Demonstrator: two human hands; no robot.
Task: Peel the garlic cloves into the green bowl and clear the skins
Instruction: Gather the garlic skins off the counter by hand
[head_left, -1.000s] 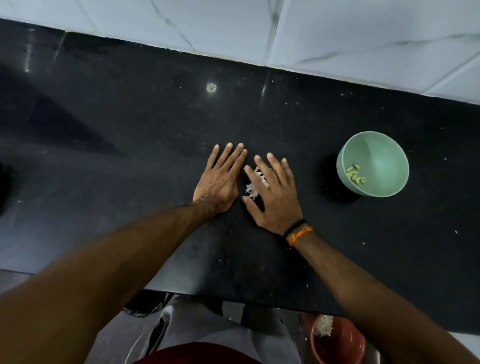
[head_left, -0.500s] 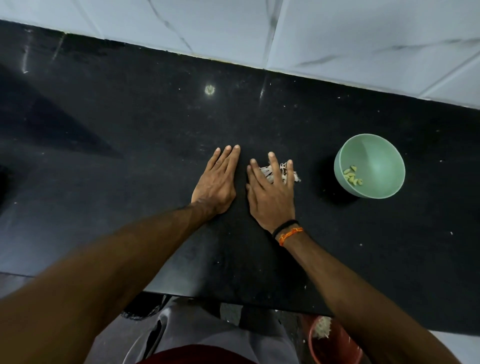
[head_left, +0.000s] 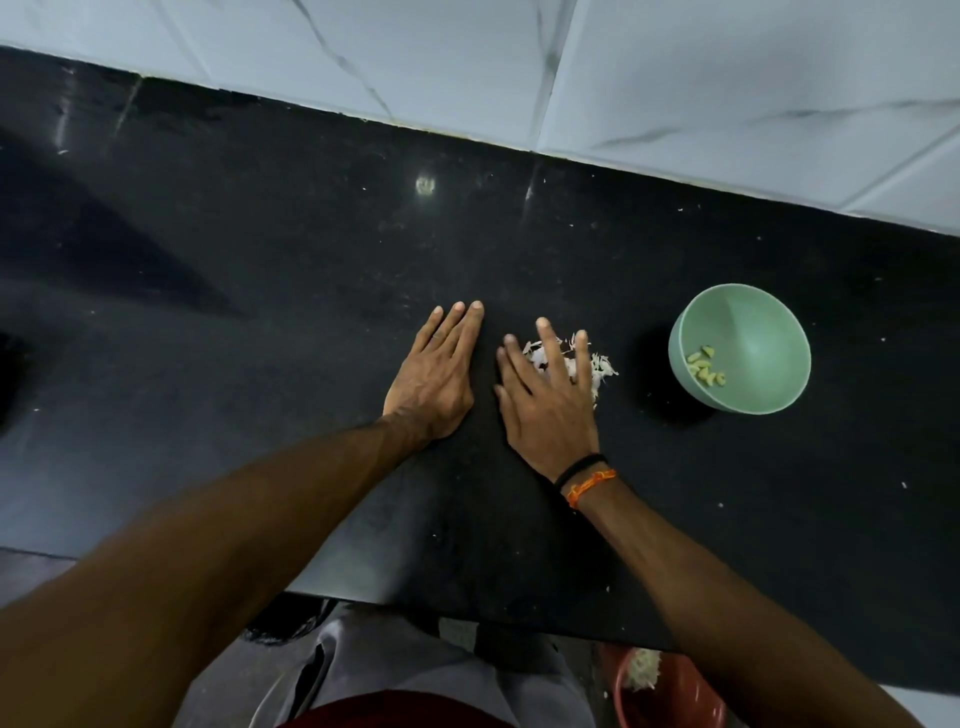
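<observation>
Across the frame from 9 to 3 o'clock runs a black stone counter (head_left: 260, 270), speckled with small pale flecks; white marble-veined wall tile (head_left: 675, 67) borders it along 12 o'clock. Left hand (head_left: 434, 374) lies palm-down on the counter just left of centre, fingers straight and held together, pointing toward 12; it has hold of nothing. Right hand (head_left: 550, 395) lies palm-down just beside it at 3 o'clock of the left, apart from it by a narrow strip of bare counter, fingers straight and slightly spread. Those fingers rest flat over a small heap of white garlic skins (head_left: 602, 366), which shows between and beyond the fingertips toward 1 o'clock; nothing is pinched or curled round. Black and orange wrist bands (head_left: 584, 475) sit on the right wrist. Green bowl (head_left: 753, 322) stands upright on the counter at 3 o'clock of the skins, near but clear of the right hand. Inside it, against the wall at the bowl's own 8 o'clock, lie several peeled garlic cloves (head_left: 705, 368), pale yellow. Below the counter edge at 5 o'clock, a red bin (head_left: 675, 701) holds more white scraps, partly hidden by the right forearm.
</observation>
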